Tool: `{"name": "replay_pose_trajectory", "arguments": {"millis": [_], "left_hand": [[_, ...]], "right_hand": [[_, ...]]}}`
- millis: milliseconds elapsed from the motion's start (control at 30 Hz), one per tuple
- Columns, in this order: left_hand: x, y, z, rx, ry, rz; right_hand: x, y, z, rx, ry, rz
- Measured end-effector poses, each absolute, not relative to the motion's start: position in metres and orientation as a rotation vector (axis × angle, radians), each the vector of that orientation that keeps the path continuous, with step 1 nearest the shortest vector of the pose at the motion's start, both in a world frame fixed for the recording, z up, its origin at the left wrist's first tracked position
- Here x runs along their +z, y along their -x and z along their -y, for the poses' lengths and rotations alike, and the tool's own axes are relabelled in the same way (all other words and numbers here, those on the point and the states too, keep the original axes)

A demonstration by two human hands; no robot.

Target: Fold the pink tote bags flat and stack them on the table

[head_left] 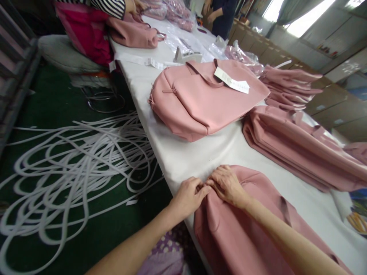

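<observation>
A pink bag [243, 233] lies on the white-covered table right in front of me. At its far left corner my left hand [190, 194] is closed, thumb and fingers pinching the edge. My right hand [226, 185] grips the same corner from above, its fingers curled over the material. Both hands touch each other there, and the fingertips are partly hidden. Beyond them lies a finished-looking pink backpack [197, 99] with a front zip pocket, a top handle and white paper tags [232, 81].
Folded pink bags [301, 145] lie on the right, with more stacked pink pieces [289, 86] behind. White cord [83, 164] lies in loops on the green floor. A co-worker's striped sleeve [110, 5] is beside another pink bag [133, 32]. Cartons [327, 107] line the right side.
</observation>
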State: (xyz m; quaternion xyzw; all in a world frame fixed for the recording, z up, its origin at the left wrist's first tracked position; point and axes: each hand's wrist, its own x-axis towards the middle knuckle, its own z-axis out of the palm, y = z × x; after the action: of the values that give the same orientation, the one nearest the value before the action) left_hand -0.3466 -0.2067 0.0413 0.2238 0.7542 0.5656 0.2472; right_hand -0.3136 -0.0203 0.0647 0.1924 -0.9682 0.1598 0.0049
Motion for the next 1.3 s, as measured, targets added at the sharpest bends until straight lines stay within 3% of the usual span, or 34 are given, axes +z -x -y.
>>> {"name": "replay_pose_trajectory", "arguments": {"millis": [100, 233, 400, 600, 700, 867, 1100, 1300], "left_hand": [[0.039, 0.355, 0.203, 1.538, -0.597, -1.889], [0.027, 0.350, 0.201, 1.569, -0.444, -1.689], [0.025, 0.344, 0.201, 1.630, -0.369, -1.660], [0.019, 0.350, 0.193, 1.619, -0.362, -1.681], [0.020, 0.352, 0.199, 1.617, -0.334, -1.717], [0.037, 0.337, 0.216, 1.560, -0.292, -1.692], [0.037, 0.324, 0.194, 1.624, -0.418, -2.050], [0.028, 0.326, 0.190, 1.613, -0.616, -2.195]], "right_hand": [[0.068, 0.312, 0.023, 0.535, -0.543, 2.996], [0.093, 0.287, 0.051, 0.734, -0.126, 2.881], [0.098, 0.216, 0.100, 0.534, -0.043, 3.106], [0.093, 0.190, 0.090, 1.267, 0.571, 2.896], [0.100, 0.192, 0.085, 1.389, 0.603, 2.791], [0.094, 0.186, 0.100, 1.241, 0.567, 2.794], [0.053, 0.168, 0.120, 0.536, 0.073, 2.895], [0.080, 0.150, 0.107, 0.640, 0.076, 3.155]]}}
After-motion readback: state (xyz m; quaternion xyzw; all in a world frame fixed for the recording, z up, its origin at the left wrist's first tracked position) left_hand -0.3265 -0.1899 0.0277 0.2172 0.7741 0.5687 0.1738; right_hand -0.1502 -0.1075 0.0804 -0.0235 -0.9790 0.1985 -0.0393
